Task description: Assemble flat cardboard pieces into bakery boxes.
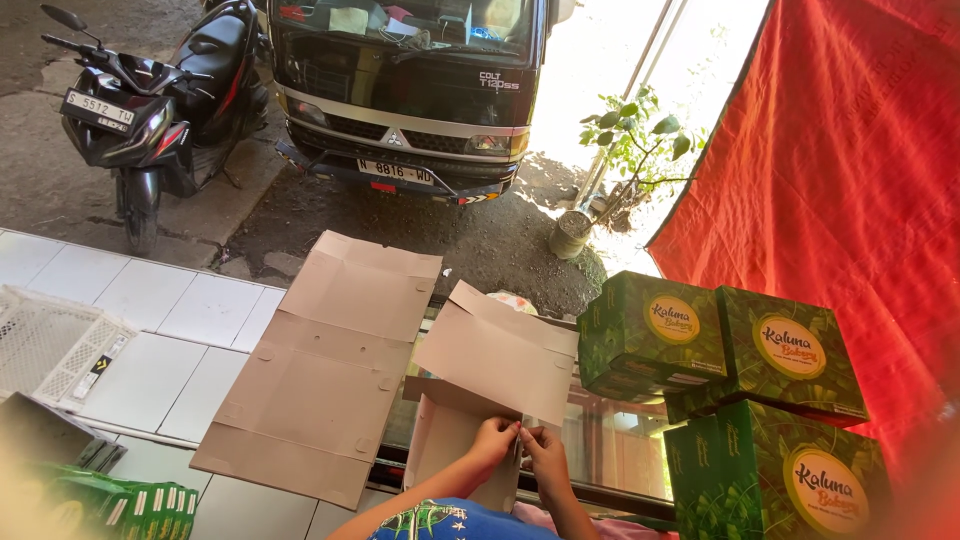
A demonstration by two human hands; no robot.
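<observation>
Near the bottom edge, a little right of centre, both hands meet on a partly folded cardboard box (480, 400). The left hand (493, 440) and the right hand (545, 452) pinch the box's right edge, fingers closed on the board, fingertips almost touching each other. The box is plain brown on its inside faces, one wide flap raised and tilted toward the far right, a narrower panel hanging down under the hands. It stands over the near edge of a glass-topped desk (610, 435).

Just left of it lies a flat cardboard sheet (320, 365), unfolded, brown, creased into panels with small round tabs along the folds, resting on the white tiled ledge (180, 320). At the near left corner sits a blurred stack of flat green packs (140, 510), and beyond it a white perforated plastic crate (50, 345).

To the right, three finished green boxes (740, 400) are stacked, leaf-patterned, each with a round yellow-and-orange label on its face; two sit on top, one larger below and nearer. Behind them hangs a red cloth (850, 170).

Farther off stand a potted plant (610, 170), a dark truck (410, 90) and a black scooter (150, 100).
</observation>
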